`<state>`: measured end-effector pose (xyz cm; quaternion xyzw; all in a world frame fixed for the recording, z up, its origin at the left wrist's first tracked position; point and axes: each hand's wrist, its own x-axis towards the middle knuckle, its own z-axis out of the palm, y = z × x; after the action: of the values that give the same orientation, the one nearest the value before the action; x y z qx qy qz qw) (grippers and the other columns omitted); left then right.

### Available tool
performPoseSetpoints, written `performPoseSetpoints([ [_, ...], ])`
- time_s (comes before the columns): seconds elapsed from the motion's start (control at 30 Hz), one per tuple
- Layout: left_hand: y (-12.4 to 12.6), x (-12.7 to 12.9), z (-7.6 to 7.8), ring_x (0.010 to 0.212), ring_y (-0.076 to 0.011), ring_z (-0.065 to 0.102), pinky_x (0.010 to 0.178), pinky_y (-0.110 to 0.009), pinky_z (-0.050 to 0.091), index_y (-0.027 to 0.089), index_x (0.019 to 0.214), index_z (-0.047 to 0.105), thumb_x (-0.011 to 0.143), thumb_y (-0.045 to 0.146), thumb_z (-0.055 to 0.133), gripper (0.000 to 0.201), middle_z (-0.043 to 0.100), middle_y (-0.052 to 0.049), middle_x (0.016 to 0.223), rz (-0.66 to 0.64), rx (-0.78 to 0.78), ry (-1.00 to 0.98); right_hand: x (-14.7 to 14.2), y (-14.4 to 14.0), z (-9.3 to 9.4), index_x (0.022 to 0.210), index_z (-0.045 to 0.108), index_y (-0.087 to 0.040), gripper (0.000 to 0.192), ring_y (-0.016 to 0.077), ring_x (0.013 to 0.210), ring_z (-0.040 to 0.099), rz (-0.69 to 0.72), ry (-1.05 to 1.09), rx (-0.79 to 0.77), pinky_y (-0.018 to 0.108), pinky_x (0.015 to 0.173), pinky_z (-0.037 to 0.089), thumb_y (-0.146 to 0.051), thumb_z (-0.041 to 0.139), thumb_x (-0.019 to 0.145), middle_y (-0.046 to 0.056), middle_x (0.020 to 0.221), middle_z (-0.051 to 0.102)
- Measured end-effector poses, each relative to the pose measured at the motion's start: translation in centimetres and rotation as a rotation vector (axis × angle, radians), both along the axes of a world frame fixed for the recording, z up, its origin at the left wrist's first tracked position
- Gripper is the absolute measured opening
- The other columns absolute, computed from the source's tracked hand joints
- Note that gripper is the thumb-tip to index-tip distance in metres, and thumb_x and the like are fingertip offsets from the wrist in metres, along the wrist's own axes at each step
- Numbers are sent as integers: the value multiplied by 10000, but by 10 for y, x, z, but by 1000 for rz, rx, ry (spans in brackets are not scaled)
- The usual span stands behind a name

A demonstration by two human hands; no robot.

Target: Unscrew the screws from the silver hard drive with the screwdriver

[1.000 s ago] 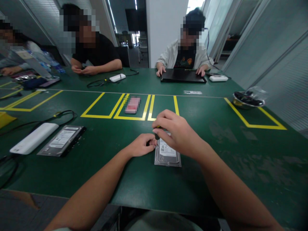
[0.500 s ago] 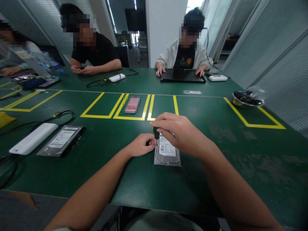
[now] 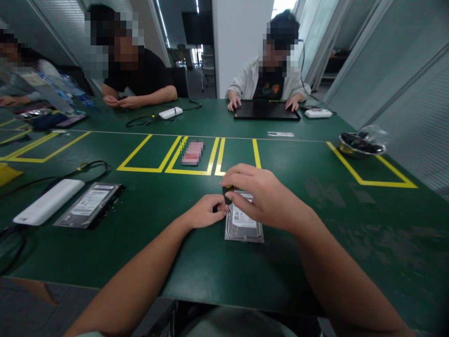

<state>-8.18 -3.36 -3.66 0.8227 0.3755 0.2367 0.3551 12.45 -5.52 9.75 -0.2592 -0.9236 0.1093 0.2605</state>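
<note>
over the hard drive (image 3: 244,224), both hands grip a screwdriver (image 3: 228,193).

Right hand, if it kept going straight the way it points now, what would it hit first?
Probably the left hand: the right hand, gripping a small dark tool over the hard drive, points toward it.

**Even indoor light, wide-angle bend at the edges**

The scene is lit dimly and evenly from ceiling strips (image 3: 159,18) far overhead — a brighter patch of daylight is seen at the top, right of the white pillar (image 3: 242,47). Soft, faint shadows are cast on the green table (image 3: 351,224) beneath the forearms. Dull sheen is seen near the table's right edge. Straight lines are bowed toward the frame's corners, and the near edge is smeared. The faces are pixelated — the centre is held sharp.
</note>
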Motion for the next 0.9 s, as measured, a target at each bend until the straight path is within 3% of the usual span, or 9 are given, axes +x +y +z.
performPoseSetpoints([
  [0.1,0,0,-1,637,-104,490,609,-226,377,148,741,554,773,134,559,35,533,38,691,-5,-18,-6,3,0,0,1048,665,-107,213,197,1034,615,24,47,19,318,930,459,-110,494,920,106,1078,688],
  [0.43,0,1,1,637,-110,487,596,-228,362,148,718,540,786,161,556,71,546,28,687,-10,19,22,-2,0,-2,937,649,-151,131,176,821,549,-157,-93,32,282,701,394,-260,577,936,55,913,570],
  [0.9,0,1,3,659,-119,495,621,-235,378,153,722,558,767,143,558,47,572,18,712,-3,7,31,-1,1,-3,966,615,-139,84,170,826,541,-79,-14,0,278,744,404,-195,603,905,63,921,609],
])
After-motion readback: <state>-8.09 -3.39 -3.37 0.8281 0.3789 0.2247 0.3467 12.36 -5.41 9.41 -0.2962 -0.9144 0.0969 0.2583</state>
